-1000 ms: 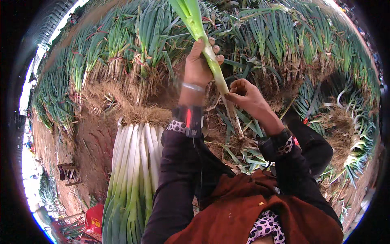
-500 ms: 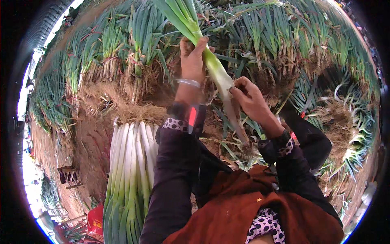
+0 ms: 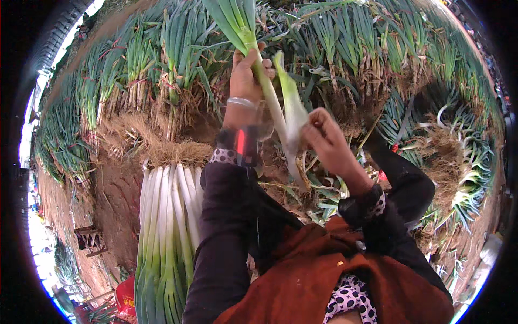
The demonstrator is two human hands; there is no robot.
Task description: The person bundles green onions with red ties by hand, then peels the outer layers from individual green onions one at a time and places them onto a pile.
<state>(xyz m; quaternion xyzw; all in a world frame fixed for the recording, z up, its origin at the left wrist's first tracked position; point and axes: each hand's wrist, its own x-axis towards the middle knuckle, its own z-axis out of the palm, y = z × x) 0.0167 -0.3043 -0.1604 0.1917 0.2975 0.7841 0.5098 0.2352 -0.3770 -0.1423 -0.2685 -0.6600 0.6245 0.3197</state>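
Note:
My left hand (image 3: 248, 73) is closed round a leek (image 3: 271, 102), just below its green leaves. The leek slants down to the right, its white shank pointing toward my lap. My right hand (image 3: 325, 137) pinches a loose outer layer (image 3: 292, 102) of the leek, pale with a green upper end. At the top this layer stands apart from the shank; lower down the two lie against each other. To the left of my left forearm lies a row of clean white leeks (image 3: 164, 208), roots away from me and leaves toward me.
Unpeeled leek bundles (image 3: 175, 65) with brown roots stand across the far side. On the right a curved heap of leeks (image 3: 467, 173) shows its roots. Peeled scraps (image 3: 329, 202) litter the ground before me. A red bag (image 3: 125, 299) lies lower left, and a small stool (image 3: 90, 241) stands at left.
The outer layer, which lay round the shank, has come away from its upper part. My right hand has moved slightly down, and my left hand slightly left with the leek.

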